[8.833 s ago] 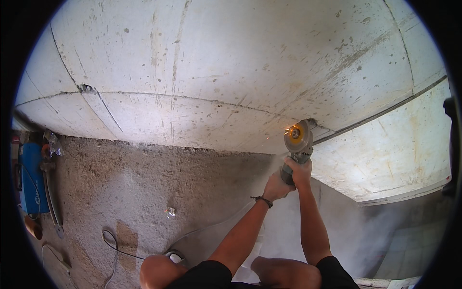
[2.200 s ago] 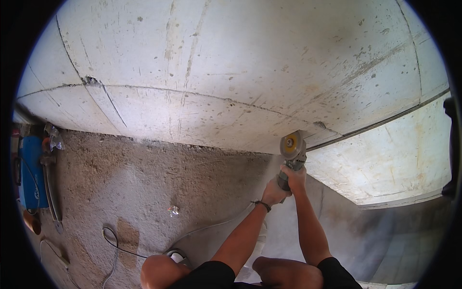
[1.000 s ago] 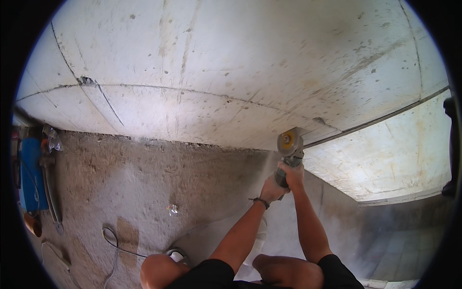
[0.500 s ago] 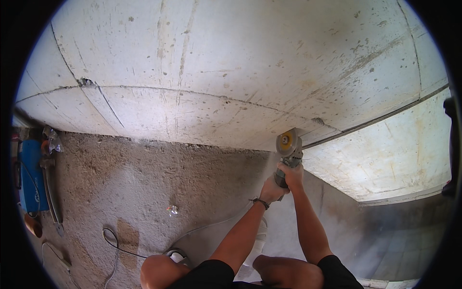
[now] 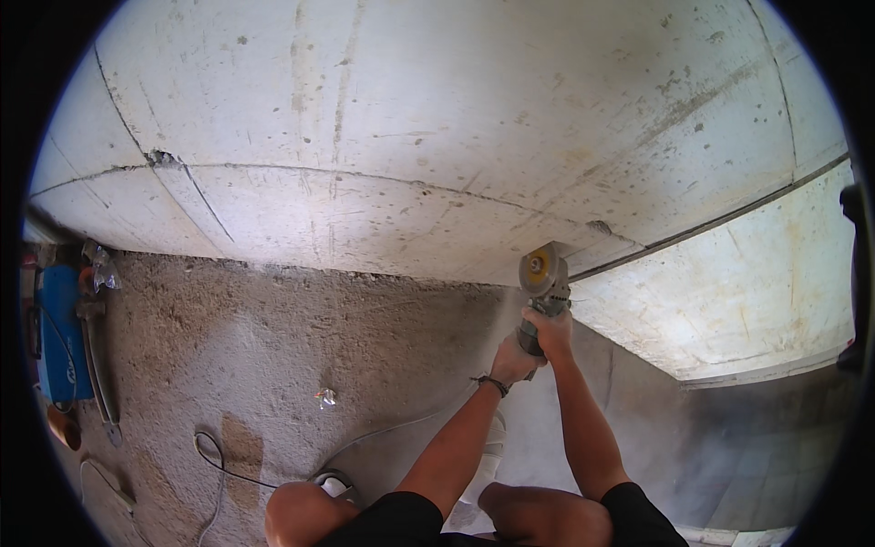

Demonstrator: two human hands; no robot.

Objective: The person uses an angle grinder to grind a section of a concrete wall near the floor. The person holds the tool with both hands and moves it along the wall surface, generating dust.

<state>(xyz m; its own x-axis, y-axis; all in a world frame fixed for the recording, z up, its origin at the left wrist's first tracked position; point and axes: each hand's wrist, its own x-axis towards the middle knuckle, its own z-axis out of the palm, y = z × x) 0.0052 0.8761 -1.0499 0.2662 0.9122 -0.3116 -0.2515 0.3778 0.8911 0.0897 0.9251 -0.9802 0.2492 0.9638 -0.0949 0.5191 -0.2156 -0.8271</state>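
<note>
An angle grinder [image 5: 552, 298] with a yellow-centred round disc is held out ahead of me, its disc end against the foot of the pale concrete wall [image 5: 365, 219]. My left hand [image 5: 516, 358] is wrapped round the rear of its body, a dark band on the wrist. Farther forward, my right hand [image 5: 552, 331] grips the body from the right side, nearer the disc. Some of the fingers of both hands are hidden by the tool. Pale dust hangs beside the disc. Whether the disc spins cannot be made out.
A cable [image 5: 401, 427] trails over the rough floor [image 5: 200, 337] on my left. A blue case [image 5: 60, 333] and a long-handled tool [image 5: 98, 374] lie at the far left. A crumpled shiny scrap [image 5: 326, 397] is on the floor. On the right stands another pale wall panel [image 5: 729, 292].
The grinder's disc end has shifted slightly left along the wall's foot. Both hands keep their hold on the tool.
</note>
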